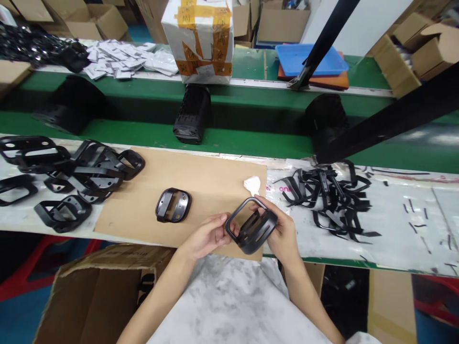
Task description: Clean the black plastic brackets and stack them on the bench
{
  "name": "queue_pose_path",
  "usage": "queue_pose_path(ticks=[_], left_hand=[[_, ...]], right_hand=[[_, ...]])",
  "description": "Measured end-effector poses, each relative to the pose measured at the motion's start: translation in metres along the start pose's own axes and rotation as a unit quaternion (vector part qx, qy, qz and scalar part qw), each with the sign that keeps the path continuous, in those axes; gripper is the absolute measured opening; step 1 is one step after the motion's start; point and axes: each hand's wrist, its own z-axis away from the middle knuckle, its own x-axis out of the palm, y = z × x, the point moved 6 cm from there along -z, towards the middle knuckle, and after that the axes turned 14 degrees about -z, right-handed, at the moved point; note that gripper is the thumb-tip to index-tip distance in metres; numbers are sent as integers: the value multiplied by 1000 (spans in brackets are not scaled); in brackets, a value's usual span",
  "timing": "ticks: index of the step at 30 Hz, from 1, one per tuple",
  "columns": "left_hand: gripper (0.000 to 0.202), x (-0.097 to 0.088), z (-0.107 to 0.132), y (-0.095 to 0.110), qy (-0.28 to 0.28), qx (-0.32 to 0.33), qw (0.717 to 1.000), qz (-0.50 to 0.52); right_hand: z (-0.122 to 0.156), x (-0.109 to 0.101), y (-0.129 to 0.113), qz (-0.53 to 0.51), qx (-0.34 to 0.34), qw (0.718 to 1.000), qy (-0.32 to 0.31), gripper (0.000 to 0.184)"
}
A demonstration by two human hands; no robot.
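Note:
Between my two hands, tilted above the front edge of the cardboard sheet (211, 177), is a black plastic frame (258, 231) with rounded corners and slots. My right hand (283, 229) grips its right side, the fingers partly hidden behind it. At its left rim, the fingers of my left hand (211, 234) are bent and pinch the edge. A similar black frame (182, 206) lies on the sheet to the left. Just beyond my right hand sits a crumpled white scrap (252, 184).
More black frames (95, 167) are piled at the left. Thin black strips (330, 196) lie heaped at the right. Behind runs a green conveyor (244, 141) carrying black housings (192, 114). A taped white box (201, 43) and a blue tray (304, 57) stand beyond it; a dark post (390, 114) slants in from the right.

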Motion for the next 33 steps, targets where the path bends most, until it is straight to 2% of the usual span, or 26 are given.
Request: queue_pose_path(ticks=[6,11,14,18,22,25,27,30,33], left_hand=[[37,-2,1,-6,6,4,1000,23],[37,-3,0,-19,18,-34,996,76],[40,-5,0,-19,16,-23,997,67],[42,-16,13,3,46,25,999,1],[44,-44,46,48,122,135,982,-46],[44,-72,80,84,211,235,946,-72],[40,-93,106,103,287,292,909,-80],[34,-127,151,121,410,358,836,-66],[33,-165,203,133,531,405,742,-57]], right_hand=[[0,1,1,8,-5,1000,-8,34],[1,-1,8,13,-9,1000,-8,34],[0,-4,14,28,-8,999,-17,33],[-6,-5,17,66,-26,996,-48,33],[-10,-9,24,121,-23,991,-53,32],[-11,-14,33,153,-25,987,-44,35],[-11,-17,40,169,-26,984,-41,38],[-13,-21,49,188,-19,981,-35,40],[-17,-26,54,204,-15,978,-33,41]])
